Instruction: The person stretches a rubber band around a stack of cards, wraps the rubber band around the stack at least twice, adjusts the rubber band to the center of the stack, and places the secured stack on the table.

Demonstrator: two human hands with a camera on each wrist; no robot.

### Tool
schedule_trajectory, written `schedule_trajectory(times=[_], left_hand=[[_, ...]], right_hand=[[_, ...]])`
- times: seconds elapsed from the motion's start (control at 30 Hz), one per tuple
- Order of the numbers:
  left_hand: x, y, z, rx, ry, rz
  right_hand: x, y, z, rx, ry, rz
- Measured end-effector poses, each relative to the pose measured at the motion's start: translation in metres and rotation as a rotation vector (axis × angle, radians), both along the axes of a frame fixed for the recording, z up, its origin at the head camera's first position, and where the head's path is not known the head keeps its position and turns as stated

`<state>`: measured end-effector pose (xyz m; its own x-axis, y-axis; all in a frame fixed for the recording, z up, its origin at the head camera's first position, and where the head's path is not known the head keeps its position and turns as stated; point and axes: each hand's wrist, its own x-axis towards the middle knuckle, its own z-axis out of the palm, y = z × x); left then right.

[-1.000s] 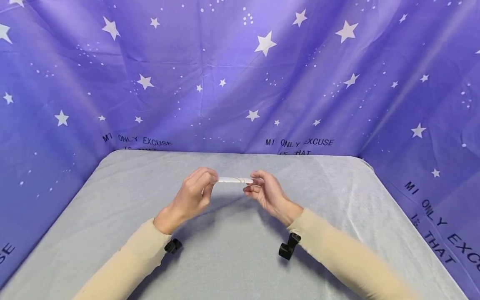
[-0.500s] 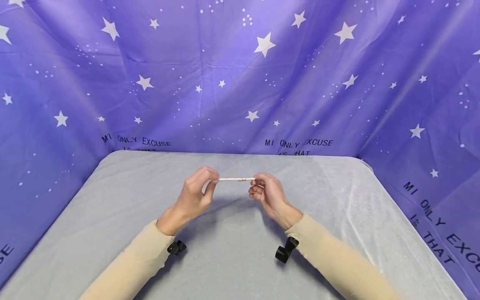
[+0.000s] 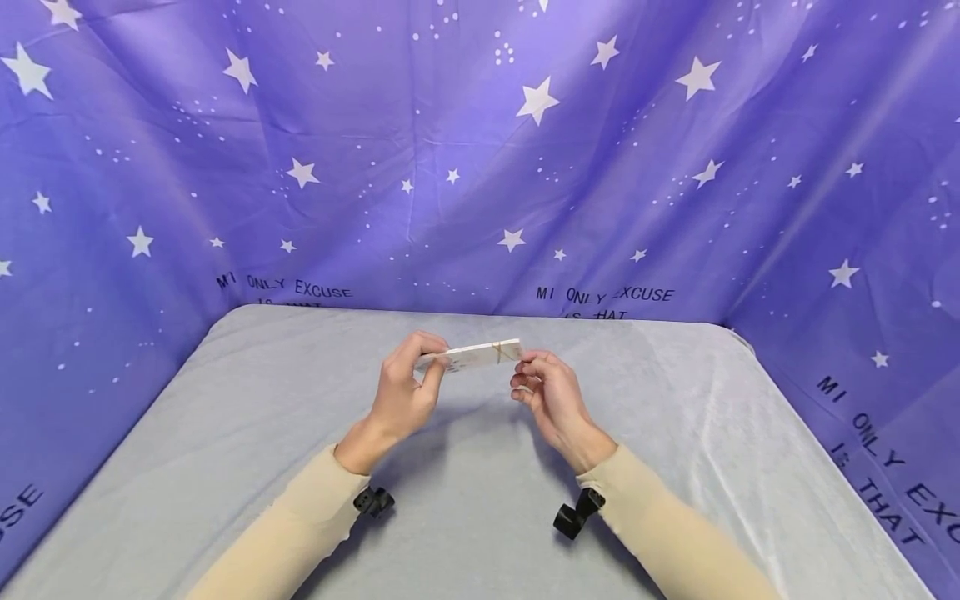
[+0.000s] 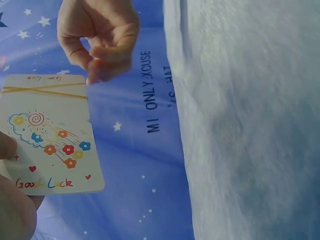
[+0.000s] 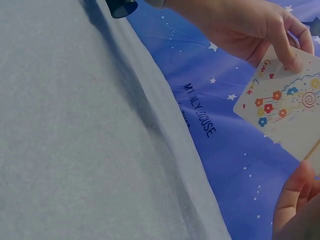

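Note:
A small white notebook [image 3: 480, 354] with "Good Luck" lettering, a drawn sun and coloured flowers is held above the table. My left hand [image 3: 405, 383] pinches one end, the thumb on the printed face. A yellow rubber band [image 4: 47, 91] crosses the notebook near its other end. My right hand [image 3: 557, 400] is at that end, with its fingers loosely bent. In the left wrist view, a fingertip of this hand meets or nearly meets the notebook's corner; in the right wrist view, the thumb tip overlaps the edge.
Grey cloth covers the table [image 3: 465, 517] below both hands. A purple curtain [image 3: 450, 125] with white stars and lettering hangs behind and at the sides. Small black cameras [image 3: 573, 512] sit at both wrists.
The notebook has gone from edge-on to tilted, its printed face now partly showing and its right end raised. The right fingertips have slipped to its corner; both hands sit slightly lower and further right.

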<state>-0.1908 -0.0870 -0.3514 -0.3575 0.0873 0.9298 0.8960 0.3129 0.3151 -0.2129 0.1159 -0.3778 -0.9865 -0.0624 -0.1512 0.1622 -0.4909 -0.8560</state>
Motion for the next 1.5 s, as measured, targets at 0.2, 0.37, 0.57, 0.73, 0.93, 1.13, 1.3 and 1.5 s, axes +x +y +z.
schedule_trajectory(times=[0.2, 0.37, 0.57, 0.73, 0.93, 1.13, 1.3, 1.5], left_hand=[[0.005, 0.003, 0.002, 0.141, -0.208, -0.033], [-0.002, 0.004, -0.011, 0.274, -0.385, -0.057], [-0.003, 0.006, -0.015, 0.343, -0.474, -0.053], [0.0, 0.008, -0.018, 0.337, -0.652, -0.055], [0.015, 0.01, -0.002, 0.266, -0.741, -0.029], [0.017, 0.01, 0.004, 0.252, -0.789, -0.042], [0.017, 0.008, 0.004, 0.257, -0.802, -0.049], [0.015, 0.007, 0.003, 0.255, -0.773, -0.055]], right_hand=[[0.003, -0.001, 0.002, -0.059, 0.085, 0.023], [0.007, -0.004, 0.006, -0.092, 0.216, 0.037], [0.009, -0.004, 0.007, -0.083, 0.258, 0.018], [0.008, 0.0, 0.008, -0.076, 0.283, -0.033], [0.007, 0.004, 0.012, 0.0, 0.322, -0.049], [0.005, 0.005, 0.011, 0.091, 0.34, -0.059], [0.004, 0.006, 0.009, 0.152, 0.353, -0.067], [0.002, 0.007, 0.006, 0.207, 0.379, -0.052]])
